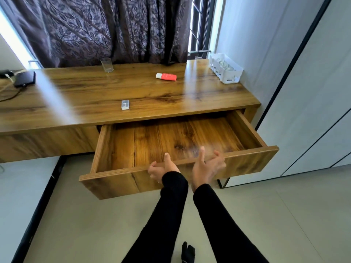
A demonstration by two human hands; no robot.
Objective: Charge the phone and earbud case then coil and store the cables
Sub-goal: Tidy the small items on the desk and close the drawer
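A wooden drawer (247,135) stands pulled out from the desk (133,92), and its inside shows bare wood. My left hand (161,168) rests on the drawer's front edge with the thumb up and fingers curled over it. My right hand (207,164) hovers just to the right above the same edge, fingers spread and blurred, holding nothing. A black phone (24,78) lies at the desk's far left with a cable (9,95) plugged in and trailing off. A small white box-like item (125,104) sits near the desk's front edge.
A red-and-white tube (166,76) lies mid-desk, a clear glass (107,65) stands at the back, and a white plastic basket (226,70) sits at the right end. Dark curtains hang behind. A white wardrobe (303,111) stands to the right.
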